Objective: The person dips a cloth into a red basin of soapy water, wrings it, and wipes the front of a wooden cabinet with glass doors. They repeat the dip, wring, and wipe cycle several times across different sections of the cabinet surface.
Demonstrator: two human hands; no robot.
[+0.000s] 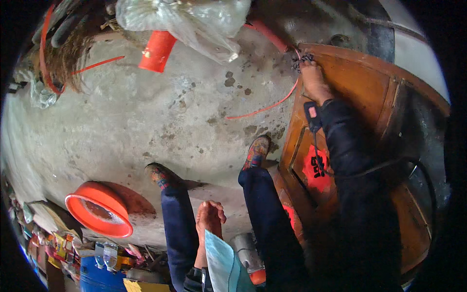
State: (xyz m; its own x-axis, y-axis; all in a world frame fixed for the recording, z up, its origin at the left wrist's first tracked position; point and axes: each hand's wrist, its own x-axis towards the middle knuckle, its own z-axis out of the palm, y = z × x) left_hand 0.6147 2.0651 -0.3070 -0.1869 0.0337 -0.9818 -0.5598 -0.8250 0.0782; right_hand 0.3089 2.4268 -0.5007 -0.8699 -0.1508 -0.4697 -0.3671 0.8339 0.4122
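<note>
My right hand (313, 78) is closed on a dark crumpled cloth (303, 62) at the top corner of a brown wooden cabinet (350, 73). Beside the wrist lies a small black device (312, 116) with a cable. My left hand (210, 219) hangs over the floor in front of my leg, fingers partly curled, with nothing visible in it. A light blue sheet-like thing (222, 259) covers part of that forearm. A thin red strip (268, 108) curves down from the cabinet corner to the floor.
An orange-red plastic basin (73, 200) stands on the lower left floor. Plastic bottles (110, 255) lie on a blue container (98, 277) among clutter. Clear plastic bags (189, 25) and a red cylinder (157, 51) are at the top, a broom (69, 54) at the upper left.
</note>
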